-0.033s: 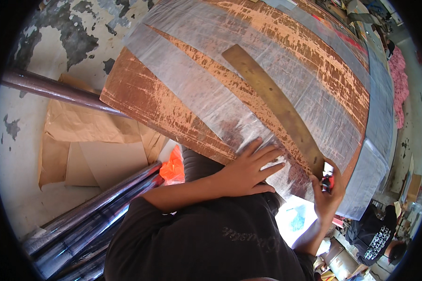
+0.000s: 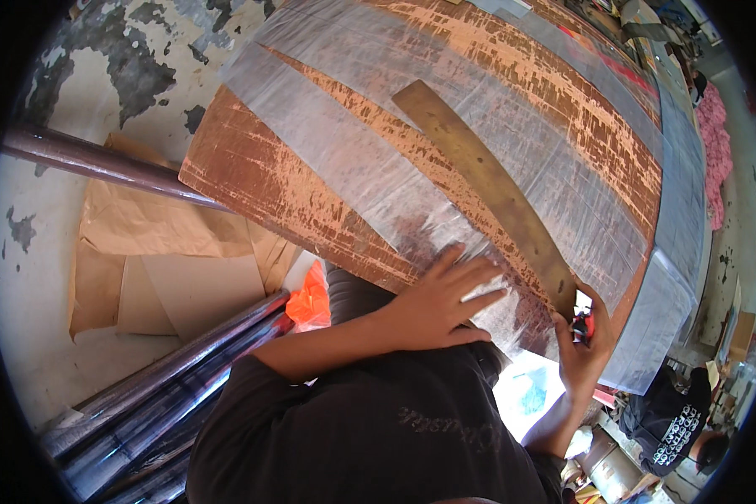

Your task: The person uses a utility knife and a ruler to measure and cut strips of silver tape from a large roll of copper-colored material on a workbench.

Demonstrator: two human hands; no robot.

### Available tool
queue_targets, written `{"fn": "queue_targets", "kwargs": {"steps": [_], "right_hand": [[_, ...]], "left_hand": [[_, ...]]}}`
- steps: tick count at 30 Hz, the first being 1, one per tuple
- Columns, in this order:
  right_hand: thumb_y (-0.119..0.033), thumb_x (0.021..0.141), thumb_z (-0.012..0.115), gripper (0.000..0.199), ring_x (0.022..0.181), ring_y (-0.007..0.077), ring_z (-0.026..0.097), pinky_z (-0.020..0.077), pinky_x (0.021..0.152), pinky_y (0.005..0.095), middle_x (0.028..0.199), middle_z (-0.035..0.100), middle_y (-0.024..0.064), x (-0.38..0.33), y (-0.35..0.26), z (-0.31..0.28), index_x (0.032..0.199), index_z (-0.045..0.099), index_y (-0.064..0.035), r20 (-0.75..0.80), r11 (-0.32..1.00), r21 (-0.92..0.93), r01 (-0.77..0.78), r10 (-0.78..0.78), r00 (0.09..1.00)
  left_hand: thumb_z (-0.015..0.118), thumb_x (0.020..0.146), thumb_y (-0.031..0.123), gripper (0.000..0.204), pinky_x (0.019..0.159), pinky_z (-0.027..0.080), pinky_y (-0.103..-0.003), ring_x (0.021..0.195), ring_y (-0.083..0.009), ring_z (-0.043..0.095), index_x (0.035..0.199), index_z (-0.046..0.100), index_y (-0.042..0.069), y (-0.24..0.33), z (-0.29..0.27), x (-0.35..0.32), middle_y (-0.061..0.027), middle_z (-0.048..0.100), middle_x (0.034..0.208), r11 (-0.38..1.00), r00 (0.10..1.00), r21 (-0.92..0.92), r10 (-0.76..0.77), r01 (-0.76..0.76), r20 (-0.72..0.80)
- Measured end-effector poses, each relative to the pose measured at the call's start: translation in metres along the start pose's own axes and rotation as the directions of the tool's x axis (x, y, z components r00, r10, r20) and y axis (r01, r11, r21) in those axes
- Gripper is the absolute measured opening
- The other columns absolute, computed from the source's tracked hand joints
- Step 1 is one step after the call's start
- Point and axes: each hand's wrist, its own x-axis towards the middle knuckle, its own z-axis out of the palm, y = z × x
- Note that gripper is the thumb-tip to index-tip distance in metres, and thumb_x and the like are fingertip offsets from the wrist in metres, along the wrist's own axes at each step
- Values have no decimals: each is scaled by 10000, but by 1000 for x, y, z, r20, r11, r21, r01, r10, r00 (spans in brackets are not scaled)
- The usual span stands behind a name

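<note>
A long brown flat straightedge (image 2: 487, 181) lies slantwise over translucent plastic sheeting (image 2: 353, 181) on a worn brown board. My right hand (image 2: 586, 349) grips the strip's near end, thumb and forefinger at its two edges. Inside that same hand is a small red-and-black object (image 2: 581, 326), mostly hidden by the fingers, so its kind is unclear. My left hand (image 2: 445, 298) lies flat with fingers spread on the sheeting near the board's front edge, left of the straightedge. A bare strip of board shows between two pieces of the sheeting.
The scratched board (image 2: 244, 160) fills the middle. Shiny film rolls (image 2: 185, 395) lie at lower left, near brown paper (image 2: 160, 218) and an orange plastic bag (image 2: 311, 298). A long tube (image 2: 101, 164) passes toward the board's left corner. Another person (image 2: 668, 420) is at lower right.
The straightedge has shifted slightly to the left, with my right hand moving along with it. My left hand has moved very slightly left and stays spread on the sheeting.
</note>
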Motion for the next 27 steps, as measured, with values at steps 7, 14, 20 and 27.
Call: {"fn": "queue_targets", "kwargs": {"steps": [7,14,20,27], "right_hand": [[-23,892,890,385,980,284,758,598,783,361,1268,765,191,4,-2,12,1230,726,60,-74,998,-65,-22,17,997],[8,898,846,485,965,286,765,605,823,366,1240,770,198,22,-2,15,1360,701,48,-66,998,-58,-34,30,997],[26,898,833,491,995,295,763,604,860,373,1240,766,211,32,-7,16,1367,691,59,-82,989,-139,52,-63,995],[46,901,833,485,994,244,755,605,848,340,1212,764,190,31,-10,4,1365,689,49,-103,986,-162,43,-60,993]], "left_hand": [[854,922,235,407,1141,502,-505,1360,-373,629,1288,769,77,-80,-104,-13,-150,690,1442,931,909,232,-180,281,-377],[761,1004,556,699,1202,468,-516,1434,-472,566,1487,678,57,-230,-283,-48,-274,567,1576,511,681,467,-401,722,-613],[687,943,789,1031,1222,450,-512,1459,-484,541,1599,560,3,-339,-346,-52,-338,532,1577,410,668,527,-439,744,-601],[743,888,785,1017,1181,477,-503,1366,-463,583,1536,639,8,-330,-348,-35,-291,612,1443,423,586,412,-499,807,-638]]}}
